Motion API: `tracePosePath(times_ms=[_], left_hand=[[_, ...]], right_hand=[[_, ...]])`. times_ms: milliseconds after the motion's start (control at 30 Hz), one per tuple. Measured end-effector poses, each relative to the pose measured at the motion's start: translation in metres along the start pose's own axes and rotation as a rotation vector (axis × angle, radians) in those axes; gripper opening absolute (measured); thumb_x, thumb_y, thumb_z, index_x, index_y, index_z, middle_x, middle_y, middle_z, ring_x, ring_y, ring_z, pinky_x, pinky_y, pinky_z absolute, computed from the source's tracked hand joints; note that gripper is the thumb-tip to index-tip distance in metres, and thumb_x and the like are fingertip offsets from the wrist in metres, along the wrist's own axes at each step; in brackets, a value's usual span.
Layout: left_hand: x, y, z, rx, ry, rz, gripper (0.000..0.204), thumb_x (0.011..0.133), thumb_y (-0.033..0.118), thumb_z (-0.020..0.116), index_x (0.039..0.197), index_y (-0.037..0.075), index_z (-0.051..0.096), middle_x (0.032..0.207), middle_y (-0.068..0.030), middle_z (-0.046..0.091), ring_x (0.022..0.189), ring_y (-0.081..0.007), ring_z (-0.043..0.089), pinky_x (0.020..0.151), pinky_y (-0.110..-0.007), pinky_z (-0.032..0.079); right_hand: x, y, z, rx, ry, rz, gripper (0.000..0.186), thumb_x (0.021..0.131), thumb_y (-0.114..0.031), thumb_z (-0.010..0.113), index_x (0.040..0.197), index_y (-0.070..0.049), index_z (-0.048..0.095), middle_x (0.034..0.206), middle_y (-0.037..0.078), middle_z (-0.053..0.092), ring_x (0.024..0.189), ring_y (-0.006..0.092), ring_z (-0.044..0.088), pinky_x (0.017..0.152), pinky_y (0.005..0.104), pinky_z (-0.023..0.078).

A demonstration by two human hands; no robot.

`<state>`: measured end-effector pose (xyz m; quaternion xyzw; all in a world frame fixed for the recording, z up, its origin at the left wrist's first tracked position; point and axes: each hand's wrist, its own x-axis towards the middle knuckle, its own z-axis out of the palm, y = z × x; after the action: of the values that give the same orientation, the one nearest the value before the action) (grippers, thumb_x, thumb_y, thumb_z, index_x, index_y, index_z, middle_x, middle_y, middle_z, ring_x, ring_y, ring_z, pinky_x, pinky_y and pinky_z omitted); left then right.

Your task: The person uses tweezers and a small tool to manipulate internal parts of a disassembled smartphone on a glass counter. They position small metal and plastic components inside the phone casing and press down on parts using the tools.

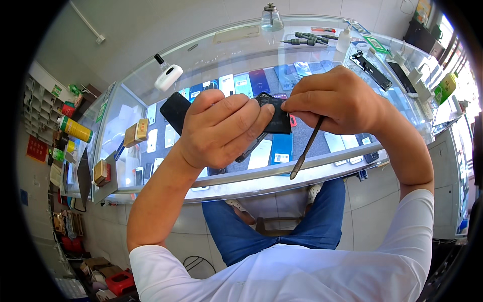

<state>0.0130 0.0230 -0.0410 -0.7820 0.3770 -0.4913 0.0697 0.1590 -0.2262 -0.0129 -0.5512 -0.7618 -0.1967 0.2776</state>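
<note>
My left hand (221,131) is closed around parts of a black phone, with a dark panel (173,110) sticking out to the upper left and an opened black phone piece (276,121) showing at its fingertips. A narrow metal edge hangs below that piece. My right hand (342,98) is closed on a thin metal pry tool (307,153), whose flattened end points down toward me. Its fingertips are at the right edge of the opened piece; whether they touch it is unclear. Both hands are above a glass display counter (317,163) with many phones lying inside.
On the counter stand a glass dispenser (271,20), small bottle (344,39), white device (168,77), screwdrivers (302,42), phone frame (370,70), small boxes (136,133), yellow canister (74,128) and green bottle (444,88). My legs (221,226) are below the front edge.
</note>
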Motion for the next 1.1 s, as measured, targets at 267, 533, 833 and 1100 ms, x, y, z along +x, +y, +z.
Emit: tracePosePath(times_ms=[267,533,833,1100], left_hand=[[0.000,0.002,0.002,-0.102,0.000,-0.015,0.038,0.076,0.004,0.085,0.114,0.005,0.083,0.099,-0.0040,0.074,0.089,-0.0198,0.075,0.077,-0.034,0.047],[0.003,0.000,0.000,-0.095,-0.034,-0.027,0.035,0.077,0.004,0.083,0.112,0.002,0.082,0.098,-0.0039,0.074,0.087,-0.0194,0.073,0.075,-0.034,0.046],[0.000,0.000,0.001,-0.066,-0.013,-0.008,0.036,0.077,0.007,0.082,0.112,0.002,0.082,0.097,-0.0043,0.074,0.086,-0.0198,0.073,0.075,-0.034,0.047],[0.001,-0.002,0.001,-0.040,-0.001,-0.010,0.035,0.077,0.006,0.082,0.112,0.003,0.082,0.097,-0.0043,0.073,0.086,-0.0196,0.073,0.076,-0.034,0.048]], right_hand=[[-0.002,-0.014,0.002,-0.124,-0.087,0.018,0.024,0.079,-0.006,0.084,0.096,-0.005,0.067,0.081,0.007,0.062,0.063,0.0271,0.066,0.054,0.0380,0.054],[-0.002,-0.012,0.004,-0.231,-0.071,0.043,0.029,0.074,-0.002,0.083,0.097,-0.005,0.066,0.081,0.007,0.061,0.062,0.0271,0.063,0.053,0.0386,0.052],[0.001,-0.010,0.001,0.217,-0.072,0.463,0.018,0.075,-0.003,0.078,0.089,-0.004,0.067,0.072,0.007,0.060,0.061,0.0207,0.053,0.058,0.0323,0.046],[0.003,-0.014,-0.004,0.488,-0.107,0.659,0.011,0.081,0.003,0.070,0.090,-0.003,0.067,0.072,-0.001,0.060,0.060,0.0076,0.048,0.054,0.0258,0.040]])
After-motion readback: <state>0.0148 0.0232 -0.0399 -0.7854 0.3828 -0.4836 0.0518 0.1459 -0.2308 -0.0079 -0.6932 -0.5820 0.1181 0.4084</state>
